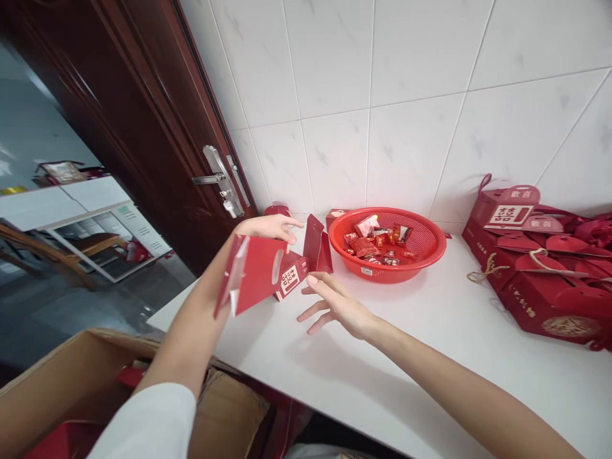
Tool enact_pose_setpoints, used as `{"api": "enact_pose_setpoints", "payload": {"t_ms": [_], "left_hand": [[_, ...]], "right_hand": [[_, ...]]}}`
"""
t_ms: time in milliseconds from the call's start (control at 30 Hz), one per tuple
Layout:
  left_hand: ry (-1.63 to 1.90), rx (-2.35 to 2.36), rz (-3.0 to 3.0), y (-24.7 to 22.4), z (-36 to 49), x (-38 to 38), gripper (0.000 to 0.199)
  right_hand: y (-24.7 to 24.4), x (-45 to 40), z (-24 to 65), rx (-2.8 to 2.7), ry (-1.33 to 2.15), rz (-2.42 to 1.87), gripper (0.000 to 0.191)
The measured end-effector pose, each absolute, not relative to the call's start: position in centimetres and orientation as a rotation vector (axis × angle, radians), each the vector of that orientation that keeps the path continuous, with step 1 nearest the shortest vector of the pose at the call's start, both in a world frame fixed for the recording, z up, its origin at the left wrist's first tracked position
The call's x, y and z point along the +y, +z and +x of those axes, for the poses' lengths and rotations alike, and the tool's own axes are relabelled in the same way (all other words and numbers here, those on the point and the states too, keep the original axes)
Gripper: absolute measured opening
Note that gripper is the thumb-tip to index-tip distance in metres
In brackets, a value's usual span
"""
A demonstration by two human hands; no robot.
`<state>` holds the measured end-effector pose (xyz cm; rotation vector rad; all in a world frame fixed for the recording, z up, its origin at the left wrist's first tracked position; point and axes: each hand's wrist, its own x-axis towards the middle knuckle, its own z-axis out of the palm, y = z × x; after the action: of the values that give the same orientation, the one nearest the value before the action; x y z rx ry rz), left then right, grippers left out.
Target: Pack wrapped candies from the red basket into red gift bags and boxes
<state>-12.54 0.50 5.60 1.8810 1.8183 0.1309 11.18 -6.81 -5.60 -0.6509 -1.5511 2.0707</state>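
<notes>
A red gift box with a white character label point(289, 279) sits partly opened on the white table. Its large red panel with a slot rises at the left, in front of my left wrist, and a dark red flap stands up at its right. Behind that panel, my left hand point(273, 227) reaches over the box with its visible fingers stretched out; the panel hides part of it. Just right of the label, my right hand point(337, 308) has its fingers spread and holds nothing, its thumb close to the box's corner.
A red plastic basket point(387, 272) of wrapped sweets stands against the tiled wall. Several red gift boxes point(549, 280) crowd the table's right side. An open cardboard box point(62, 366) is at lower left, below a brown door point(138, 108).
</notes>
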Motion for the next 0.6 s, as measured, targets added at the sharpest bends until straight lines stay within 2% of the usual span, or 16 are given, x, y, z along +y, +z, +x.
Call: {"api": "enact_pose_setpoints", "payload": {"t_ms": [67, 133, 233, 300, 367, 433, 600], "left_hand": [[0.031, 1.806, 1.9, 4.7, -10.4, 2.3, 0.077], [-0.065, 1.841, 1.944, 3.8, -8.1, 3.5, 0.061], [-0.147, 1.896, 1.926, 2.6, -5.0, 4.3, 0.018], [-0.158, 1.915, 1.879, 2.1, -3.5, 4.2, 0.016], [-0.147, 1.948, 1.805, 2.0, -2.4, 3.9, 0.021], [-0.08, 1.966, 1.74, 2.1, -1.9, 3.6, 0.019], [0.136, 1.902, 1.732, 2.1, -3.2, 2.9, 0.023]], "right_hand": [[-6.0, -7.0, 11.2, -1.506, 2.094, -0.634, 0.086], [-6.5, -7.3, 11.4, -1.55, 1.987, -0.635, 0.097], [-7.0, -7.6, 12.3, -1.766, 1.502, -0.66, 0.107], [-6.9, -7.7, 13.0, -1.945, 1.079, -0.666, 0.108], [-6.7, -7.7, 13.5, -2.132, 0.742, -0.654, 0.095], [-6.5, -7.6, 13.6, -2.32, 0.499, -0.596, 0.074], [-6.9, -7.5, 13.1, -2.731, 0.149, -0.349, 0.023]]}}
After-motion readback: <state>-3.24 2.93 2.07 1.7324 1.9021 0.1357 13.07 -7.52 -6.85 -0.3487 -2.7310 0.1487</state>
